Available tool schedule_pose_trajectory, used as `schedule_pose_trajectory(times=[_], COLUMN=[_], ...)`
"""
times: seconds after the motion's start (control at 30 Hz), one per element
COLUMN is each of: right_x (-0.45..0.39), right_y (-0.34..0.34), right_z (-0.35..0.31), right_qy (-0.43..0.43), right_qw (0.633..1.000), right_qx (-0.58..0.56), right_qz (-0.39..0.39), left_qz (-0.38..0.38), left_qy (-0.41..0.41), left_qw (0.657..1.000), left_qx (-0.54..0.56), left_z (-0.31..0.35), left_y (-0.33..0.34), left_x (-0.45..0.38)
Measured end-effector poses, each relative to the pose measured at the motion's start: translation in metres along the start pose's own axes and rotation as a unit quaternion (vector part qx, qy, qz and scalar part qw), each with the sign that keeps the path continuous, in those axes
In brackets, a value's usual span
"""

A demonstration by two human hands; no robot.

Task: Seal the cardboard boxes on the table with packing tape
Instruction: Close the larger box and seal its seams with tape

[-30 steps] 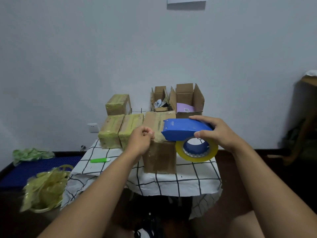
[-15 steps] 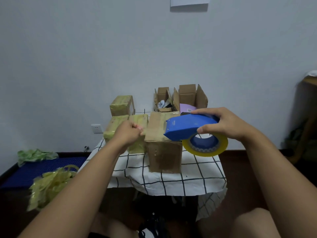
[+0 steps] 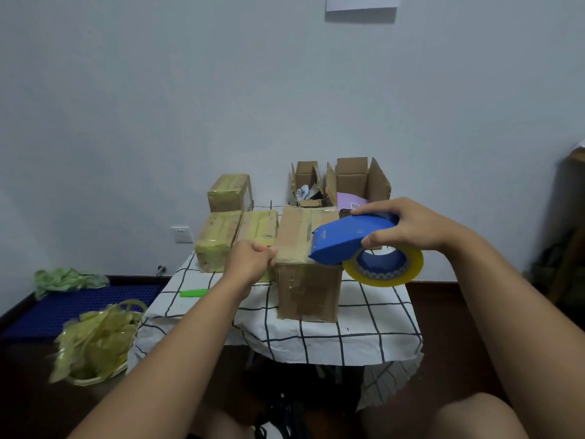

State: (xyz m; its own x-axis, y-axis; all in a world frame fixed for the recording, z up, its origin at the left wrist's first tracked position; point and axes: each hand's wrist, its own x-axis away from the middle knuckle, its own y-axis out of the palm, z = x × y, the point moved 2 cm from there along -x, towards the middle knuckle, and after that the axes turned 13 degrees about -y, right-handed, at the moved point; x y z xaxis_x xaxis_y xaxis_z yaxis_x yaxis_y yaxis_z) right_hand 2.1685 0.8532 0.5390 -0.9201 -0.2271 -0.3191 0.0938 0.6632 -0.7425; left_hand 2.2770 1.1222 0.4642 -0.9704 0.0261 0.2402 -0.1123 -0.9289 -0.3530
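A tall brown cardboard box [image 3: 308, 274] stands near the front edge of the small table with the white black-checked cloth [image 3: 373, 327], roughly at its middle. The person's right hand [image 3: 408, 226] grips the blue plastic tape dispenser [image 3: 348, 239], fingers curled over its top and thumb underneath; the yellowish roll of clear packing tape [image 3: 384, 267] hangs below it. The dispenser's nose sits at the near end of the box's top, over the right side of the front edge. The left hand [image 3: 250, 261] is clenched at the box's front left top corner, seemingly pinching the tape's loose end, though the tape itself is too faint to be sure.

The box's long axis runs away from the person toward the back edge of the table, so the seam lies straight ahead of the dispenser; the right hand is the one placed to travel along it while the left anchors the near corner.

Three tape-wrapped boxes [image 3: 218, 239] sit at the left rear, and two open cardboard boxes [image 3: 357, 182] wait at the back edge.
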Motion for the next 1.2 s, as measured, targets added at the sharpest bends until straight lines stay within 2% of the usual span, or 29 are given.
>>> schedule_pose_trajectory(times=[0.47, 0.67, 0.87, 0.9, 0.97, 1.03, 1.07, 1.13, 1.2], right_x=[-0.001, 0.001, 0.003, 0.003, 0.003, 0.003, 0.004, 0.005, 0.006], right_y=[0.006, 0.009, 0.010, 0.010, 0.011, 0.011, 0.011, 0.011, 0.012], right_z=[0.005, 0.007, 0.011, 0.011, 0.011, 0.010, 0.010, 0.011, 0.013], right_qy=[-0.002, -0.003, -0.001, -0.001, -0.003, -0.003, -0.003, -0.003, -0.002], right_qw=[0.999, 1.000, 1.000, 1.000, 1.000, 1.000, 1.000, 1.000, 1.000], right_qx=[0.024, 0.009, 0.002, 0.002, 0.005, 0.007, 0.009, 0.012, 0.013], right_qz=[-0.022, -0.018, -0.016, -0.015, -0.015, -0.012, -0.010, -0.005, -0.002], left_qz=[0.006, -0.064, -0.094, -0.080, -0.004, 0.084, 0.103, 0.082, 0.053], left_qy=[-0.021, -0.097, -0.137, -0.120, -0.019, 0.144, 0.227, 0.339, 0.371], left_qw=[1.000, 0.993, 0.973, 0.975, 0.979, 0.957, 0.935, 0.890, 0.856], left_qx=[-0.015, -0.018, -0.162, -0.171, -0.202, -0.238, -0.250, -0.295, -0.356], left_z=[-0.009, -0.005, -0.009, -0.010, -0.012, -0.010, -0.009, -0.010, -0.018], left_y=[0.007, -0.001, -0.019, -0.021, -0.017, -0.007, 0.000, 0.013, 0.022], left_x=[-0.010, -0.004, -0.005, -0.008, -0.011, -0.001, 0.008, 0.023, 0.027])
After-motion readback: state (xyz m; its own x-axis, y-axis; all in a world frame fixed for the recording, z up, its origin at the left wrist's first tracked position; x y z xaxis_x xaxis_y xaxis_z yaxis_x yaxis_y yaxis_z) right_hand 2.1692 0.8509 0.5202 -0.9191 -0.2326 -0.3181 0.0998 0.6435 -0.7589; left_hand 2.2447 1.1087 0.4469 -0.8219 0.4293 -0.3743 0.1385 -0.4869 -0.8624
